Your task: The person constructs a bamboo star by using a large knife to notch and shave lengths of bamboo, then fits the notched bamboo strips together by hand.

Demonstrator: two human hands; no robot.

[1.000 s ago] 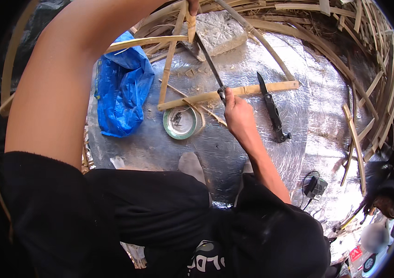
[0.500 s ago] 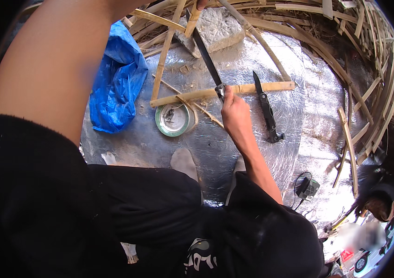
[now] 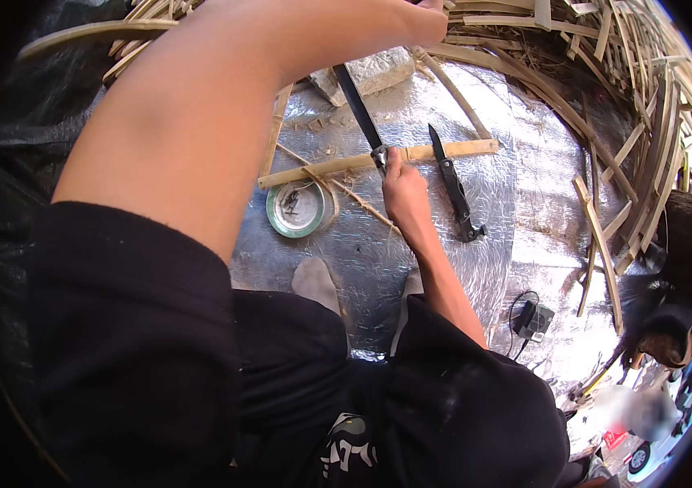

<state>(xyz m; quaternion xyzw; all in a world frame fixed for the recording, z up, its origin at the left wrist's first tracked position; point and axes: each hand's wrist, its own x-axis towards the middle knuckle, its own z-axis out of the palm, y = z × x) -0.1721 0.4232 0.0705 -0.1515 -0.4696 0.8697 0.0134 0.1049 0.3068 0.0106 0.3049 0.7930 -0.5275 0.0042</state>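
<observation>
Long knife (image 3: 356,102): narrow, dark, straight-sided blade, slanting up and leftward from the fist toward the stone; its far end is lost behind the left forearm.
Right hand (image 3: 405,191): closed around the knife's handle, thumb laid along the top; it sits at the near edge of the bamboo crosspiece, and whether it touches I can't tell.
Left hand (image 3: 429,20): bent at the wrist and mostly cut off at the upper edge; I can't tell how far its fingers are open or what they hold.
Bamboo crosspiece (image 3: 443,150): pale tan, flat, with raised joints, lying crosswise beneath the knife handle; a slimmer strip (image 3: 460,99) runs from near its right end toward the stone.
Stone (image 3: 380,71): pale grey block, rough and chalky, shavings scattered before it.
Ring (image 3: 294,235): round, green-rimmed, white within, dark slivers lying inside (nails, maybe; too small to be sure).
Folding knife (image 3: 454,191): black, blade out, right of the fist and apart from it.
Ground sheet (image 3: 480,264): silvery foil, crinkled, throwing back hard light.
Bamboo heap (image 3: 663,163): long split strips, curved and crisscrossed, along the right.
Small device (image 3: 534,321): dark and boxy, with a looping thin cable.
</observation>
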